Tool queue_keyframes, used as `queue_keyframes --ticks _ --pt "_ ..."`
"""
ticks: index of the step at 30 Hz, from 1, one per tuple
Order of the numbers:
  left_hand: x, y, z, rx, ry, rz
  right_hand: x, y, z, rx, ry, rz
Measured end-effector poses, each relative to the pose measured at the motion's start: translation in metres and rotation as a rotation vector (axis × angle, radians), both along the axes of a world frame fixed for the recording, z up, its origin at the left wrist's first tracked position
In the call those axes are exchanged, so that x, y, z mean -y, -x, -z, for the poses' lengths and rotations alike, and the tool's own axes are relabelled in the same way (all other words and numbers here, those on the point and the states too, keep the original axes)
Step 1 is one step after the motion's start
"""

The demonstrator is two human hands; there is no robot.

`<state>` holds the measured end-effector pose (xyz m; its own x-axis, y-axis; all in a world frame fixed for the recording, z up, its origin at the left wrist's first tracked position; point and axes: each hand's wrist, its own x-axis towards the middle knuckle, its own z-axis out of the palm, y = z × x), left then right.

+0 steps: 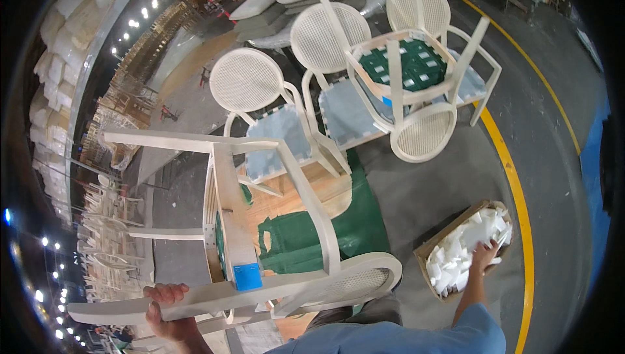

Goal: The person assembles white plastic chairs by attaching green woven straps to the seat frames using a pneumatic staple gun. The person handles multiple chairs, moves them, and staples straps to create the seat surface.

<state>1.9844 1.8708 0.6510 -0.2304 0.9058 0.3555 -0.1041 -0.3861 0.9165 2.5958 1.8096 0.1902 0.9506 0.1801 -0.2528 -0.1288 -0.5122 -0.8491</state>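
Note:
A cream wooden chair frame (pixel 260 224) lies tipped on its side in front of me, its round cane back low at the right. My left hand (pixel 166 311) grips a flat rail of that frame at the lower left. A small blue block (pixel 247 276) sits on the rail beside it. My right hand (pixel 485 253) reaches down into a cardboard box (pixel 426 250) of white foam pieces (pixel 465 250) on the floor at the right, fingers among the pieces; whether it holds one is hidden.
Three cream chairs with round cane backs (pixel 247 84) stand behind, with one more (pixel 403 74) stacked upside down on them, showing green webbing. A green cloth (pixel 358 217) covers the low work surface. A yellow floor line (pixel 514 184) curves at right. Stacked chair frames (pixel 104 224) fill the left.

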Motion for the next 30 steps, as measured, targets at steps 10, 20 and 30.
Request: queue_keyframes --ticks 10,20,30 --pt "-0.081 0.094 -0.027 0.14 -0.1 -0.025 -0.323 0.214 -0.137 -0.628 -0.634 -0.473" --pt "-0.183 0.138 -0.05 0.222 -0.099 -0.157 -0.506 0.321 -0.132 -0.799 -0.417 -0.626" --pt "-0.252 0.078 -0.068 0.069 -0.012 -0.629 -0.687 0.392 -0.061 -0.753 -0.143 -0.755"
